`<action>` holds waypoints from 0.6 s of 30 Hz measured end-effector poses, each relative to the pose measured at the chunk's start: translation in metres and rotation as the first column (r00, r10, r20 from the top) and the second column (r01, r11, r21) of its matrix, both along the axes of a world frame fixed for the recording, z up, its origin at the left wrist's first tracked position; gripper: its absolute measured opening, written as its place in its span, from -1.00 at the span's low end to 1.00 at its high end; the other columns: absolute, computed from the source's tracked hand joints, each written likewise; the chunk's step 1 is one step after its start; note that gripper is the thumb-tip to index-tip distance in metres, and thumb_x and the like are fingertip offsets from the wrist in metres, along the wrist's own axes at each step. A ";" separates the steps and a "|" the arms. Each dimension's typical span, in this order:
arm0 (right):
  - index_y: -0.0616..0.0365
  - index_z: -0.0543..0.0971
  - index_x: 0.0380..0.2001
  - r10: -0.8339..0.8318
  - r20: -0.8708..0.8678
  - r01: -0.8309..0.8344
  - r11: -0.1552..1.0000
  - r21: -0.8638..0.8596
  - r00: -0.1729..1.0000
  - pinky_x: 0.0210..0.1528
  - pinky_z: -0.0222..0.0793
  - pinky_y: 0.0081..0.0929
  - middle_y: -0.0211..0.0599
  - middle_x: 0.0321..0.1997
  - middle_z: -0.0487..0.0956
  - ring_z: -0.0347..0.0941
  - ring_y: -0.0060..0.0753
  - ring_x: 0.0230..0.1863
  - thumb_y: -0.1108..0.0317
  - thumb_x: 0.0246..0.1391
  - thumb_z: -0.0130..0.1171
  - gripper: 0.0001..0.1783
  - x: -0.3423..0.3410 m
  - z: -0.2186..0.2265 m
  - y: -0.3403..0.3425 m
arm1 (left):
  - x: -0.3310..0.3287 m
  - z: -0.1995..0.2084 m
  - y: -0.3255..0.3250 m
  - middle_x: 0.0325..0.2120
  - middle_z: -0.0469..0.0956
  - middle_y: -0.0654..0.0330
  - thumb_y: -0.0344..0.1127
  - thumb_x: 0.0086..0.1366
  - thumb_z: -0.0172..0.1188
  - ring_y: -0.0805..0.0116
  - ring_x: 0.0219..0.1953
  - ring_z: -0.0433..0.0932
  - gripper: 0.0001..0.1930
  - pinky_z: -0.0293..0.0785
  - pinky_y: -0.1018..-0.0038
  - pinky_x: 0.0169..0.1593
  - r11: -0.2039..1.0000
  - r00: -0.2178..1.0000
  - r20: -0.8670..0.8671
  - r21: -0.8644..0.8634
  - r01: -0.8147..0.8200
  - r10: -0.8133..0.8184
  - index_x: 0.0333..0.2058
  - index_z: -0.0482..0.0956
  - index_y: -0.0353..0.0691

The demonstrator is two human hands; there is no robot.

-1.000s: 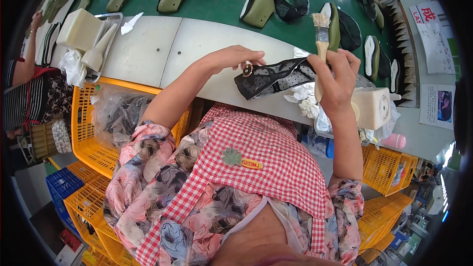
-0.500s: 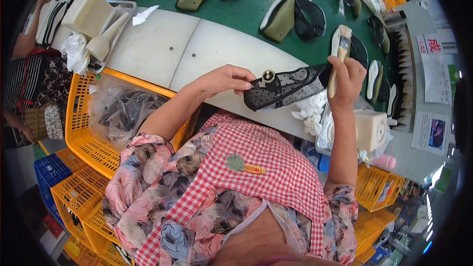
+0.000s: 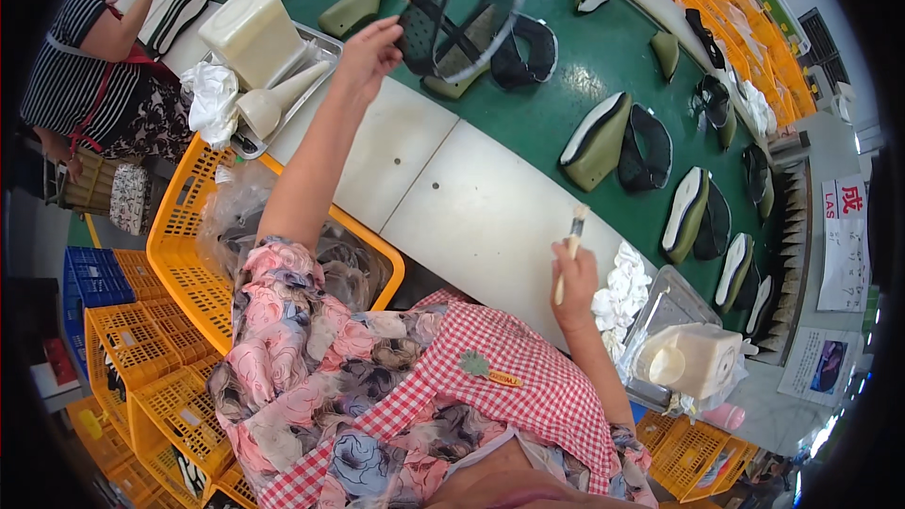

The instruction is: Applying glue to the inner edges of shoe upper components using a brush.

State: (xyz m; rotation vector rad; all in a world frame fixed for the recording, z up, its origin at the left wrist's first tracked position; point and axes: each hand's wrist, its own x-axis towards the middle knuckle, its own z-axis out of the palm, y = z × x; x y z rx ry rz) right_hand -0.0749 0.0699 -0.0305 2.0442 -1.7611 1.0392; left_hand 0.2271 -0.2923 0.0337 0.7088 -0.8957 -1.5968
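My left hand [image 3: 371, 55] is stretched out over the green belt, pinching the edge of a black mesh shoe upper [image 3: 436, 26]. The upper hangs with its opening showing, partly smeared by motion. Behind it are a green shoe last [image 3: 456, 87] and another black upper [image 3: 524, 53] on the belt. My right hand [image 3: 575, 287] is closed round a wooden-handled brush [image 3: 578, 223], bristles pointing up, above the white work surface [image 3: 481, 226]. White crumpled cloths [image 3: 623, 290] lie just right of it.
Green lasts with pale soles [image 3: 598, 141] and black uppers [image 3: 647, 149] stand along the belt [image 3: 575, 66]. A metal tray [image 3: 671, 306] holds a cream container [image 3: 693, 358]; another container [image 3: 250, 30] is at left. A yellow crate [image 3: 175, 226] borders the table. A person [image 3: 90, 66] stands far left.
My left hand has carried the upper from in front of me out over the belt, up and leftward. The right hand no longer touches the upper and keeps the brush. The view has shifted.
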 end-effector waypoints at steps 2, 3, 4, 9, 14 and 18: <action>0.17 0.59 -0.11 0.094 -0.033 -0.092 0.994 0.051 0.995 -0.25 0.38 -0.20 -0.06 -0.17 0.56 0.45 -0.02 -0.26 0.57 -0.08 0.29 -0.62 0.002 -0.011 0.004 | 0.005 0.002 -0.038 -0.41 0.55 0.33 -0.35 0.30 0.30 0.53 -0.51 0.48 -0.71 0.44 0.55 -0.34 0.999 0.999 -0.019 -0.004 -0.036 0.036 0.00 0.62 -0.16; 0.17 0.59 -0.11 0.091 -0.041 -0.089 0.995 0.037 0.995 -0.25 0.38 -0.20 -0.06 -0.17 0.56 0.45 -0.02 -0.26 0.57 -0.08 0.29 -0.62 0.003 -0.012 0.006 | 0.007 0.001 -0.058 -0.43 0.54 0.34 -0.34 0.29 0.30 0.52 -0.52 0.47 -0.71 0.43 0.54 -0.35 0.998 0.997 -0.029 0.006 -0.069 0.070 -0.01 0.62 -0.13; 0.18 0.59 -0.12 0.104 -0.036 -0.103 0.994 0.029 0.994 -0.26 0.38 -0.19 -0.05 -0.17 0.56 0.45 -0.03 -0.28 0.57 -0.09 0.30 -0.63 0.004 -0.013 0.007 | 0.008 0.000 -0.077 -0.43 0.54 0.34 -0.34 0.29 0.30 0.52 -0.52 0.47 -0.71 0.43 0.54 -0.35 0.998 0.997 -0.037 -0.007 -0.064 0.064 -0.01 0.62 -0.13; 0.19 0.58 -0.14 0.100 -0.063 -0.102 0.995 -0.023 0.993 -0.28 0.37 -0.21 -0.05 -0.20 0.54 0.44 -0.04 -0.30 0.57 -0.10 0.31 -0.64 0.006 -0.008 0.021 | 0.021 -0.009 -0.157 -0.42 0.51 0.32 -0.37 0.28 0.29 0.44 -0.50 0.49 -0.70 0.44 0.49 -0.40 0.987 0.989 -0.009 0.072 -0.145 0.146 -0.01 0.63 -0.07; 0.19 0.60 -0.18 0.142 -0.108 -0.141 0.990 0.012 0.984 -0.29 0.42 -0.27 -0.07 -0.22 0.58 0.48 -0.08 -0.30 0.62 -0.14 0.31 -0.64 0.000 0.001 0.030 | 0.041 -0.029 -0.189 -0.32 0.55 0.25 -0.36 0.33 0.20 0.36 -0.41 0.55 -0.61 0.48 0.47 -0.38 0.744 0.918 0.294 0.543 -0.389 0.265 0.13 0.52 -0.04; 0.19 0.60 -0.19 0.065 -0.088 -0.066 0.998 -0.004 0.994 -0.30 0.42 -0.27 -0.08 -0.22 0.57 0.48 -0.07 -0.30 0.60 -0.15 0.32 -0.64 -0.002 -0.006 0.034 | -0.043 0.010 -0.072 -0.26 0.59 0.22 -0.29 0.33 0.19 0.37 -0.34 0.56 -0.64 0.49 0.47 -0.30 0.976 0.989 0.113 0.181 -0.117 0.098 0.09 0.54 -0.14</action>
